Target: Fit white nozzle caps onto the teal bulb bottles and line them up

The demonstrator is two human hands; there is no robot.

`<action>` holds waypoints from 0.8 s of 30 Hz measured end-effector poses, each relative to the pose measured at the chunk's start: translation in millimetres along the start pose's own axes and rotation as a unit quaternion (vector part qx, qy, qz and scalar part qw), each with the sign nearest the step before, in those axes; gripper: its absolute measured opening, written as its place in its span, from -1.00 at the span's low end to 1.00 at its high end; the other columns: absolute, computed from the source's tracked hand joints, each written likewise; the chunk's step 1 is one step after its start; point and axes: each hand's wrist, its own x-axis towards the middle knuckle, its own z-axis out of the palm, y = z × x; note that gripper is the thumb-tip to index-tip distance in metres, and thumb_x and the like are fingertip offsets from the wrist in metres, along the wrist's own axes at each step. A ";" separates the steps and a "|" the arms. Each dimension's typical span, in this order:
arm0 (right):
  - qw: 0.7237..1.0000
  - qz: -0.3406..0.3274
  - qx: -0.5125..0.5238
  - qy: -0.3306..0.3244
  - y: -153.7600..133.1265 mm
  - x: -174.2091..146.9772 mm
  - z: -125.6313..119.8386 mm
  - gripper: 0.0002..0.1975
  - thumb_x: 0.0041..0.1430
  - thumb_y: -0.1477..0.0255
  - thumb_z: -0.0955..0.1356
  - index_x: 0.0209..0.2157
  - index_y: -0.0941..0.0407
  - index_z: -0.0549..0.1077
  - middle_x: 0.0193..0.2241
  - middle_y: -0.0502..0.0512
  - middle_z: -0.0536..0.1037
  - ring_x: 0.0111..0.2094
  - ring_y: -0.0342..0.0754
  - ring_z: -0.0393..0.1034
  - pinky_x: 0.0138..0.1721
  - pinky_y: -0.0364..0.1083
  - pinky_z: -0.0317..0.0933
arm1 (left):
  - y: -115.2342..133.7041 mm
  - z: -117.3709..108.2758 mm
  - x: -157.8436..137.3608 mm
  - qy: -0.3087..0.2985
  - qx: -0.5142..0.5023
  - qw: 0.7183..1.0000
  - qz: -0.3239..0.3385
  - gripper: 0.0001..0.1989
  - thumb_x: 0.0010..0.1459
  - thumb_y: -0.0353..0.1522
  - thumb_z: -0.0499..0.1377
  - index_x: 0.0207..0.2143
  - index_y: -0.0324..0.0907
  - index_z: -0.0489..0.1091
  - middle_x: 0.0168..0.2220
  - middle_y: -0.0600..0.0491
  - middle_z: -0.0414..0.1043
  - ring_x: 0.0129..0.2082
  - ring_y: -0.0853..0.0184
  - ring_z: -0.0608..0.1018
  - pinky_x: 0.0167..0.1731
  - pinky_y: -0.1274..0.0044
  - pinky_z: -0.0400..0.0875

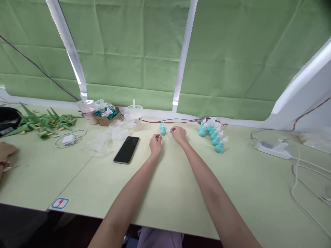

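Note:
Two small turquoise round-bodied pieces stand on the table in front of my hands; the nearer turquoise piece (163,131) is just beyond my left fingertips. My left hand (155,144) has its thumb and fingers drawn together in a pinch, and what lies between them is too small to make out. To its right, my right hand (179,133) is also pinched, with a pale, thin bit near its fingertips that I cannot identify. Further right stands a cluster of similar turquoise pieces (219,147), with white tissue-like tips sticking out of their tops.
A black phone (126,150) lies left of my arms, beside crumpled clear plastic (110,137). Behind are a drink cup (135,119) and a cardboard box (108,120). Green spiky pieces (49,122) lie far left, near another person's hand (6,151). A power strip (272,150) with cables sits right.

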 end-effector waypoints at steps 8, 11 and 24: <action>0.992 -0.024 -0.120 0.010 -3.4 10.6 9.5 -0.87 0.14 0.40 0.36 -0.31 0.07 0.56 -0.23 0.13 0.57 -0.09 0.04 0.34 -0.11 -0.02 0.08 | -1.3 3.3 1.7 -0.022 0.008 1.000 0.006 -0.86 0.21 -0.35 0.06 -0.27 -0.15 0.40 -0.35 0.07 0.54 -0.33 0.34 0.50 -0.31 0.54 0.25; 0.994 -0.014 -0.106 0.007 -1.5 13.2 13.1 -0.88 0.13 0.39 0.37 -0.31 0.05 0.56 -0.25 0.11 0.57 -0.11 0.03 0.35 -0.11 -0.02 0.08 | -2.2 3.8 1.8 -0.026 0.017 1.000 0.007 -0.85 0.21 -0.35 0.04 -0.26 -0.15 0.40 -0.36 0.07 0.54 -0.34 0.35 0.50 -0.32 0.54 0.26; 0.976 -0.146 0.141 0.073 -18.2 13.0 -7.7 -0.66 0.19 0.31 0.30 0.00 0.01 0.42 -0.05 0.09 0.48 -0.08 0.00 0.34 -0.07 -0.04 0.18 | -2.4 3.1 0.0 -0.033 0.022 0.999 0.012 -0.83 0.21 -0.36 0.03 -0.24 -0.15 0.41 -0.34 0.07 0.54 -0.30 0.34 0.52 -0.29 0.52 0.29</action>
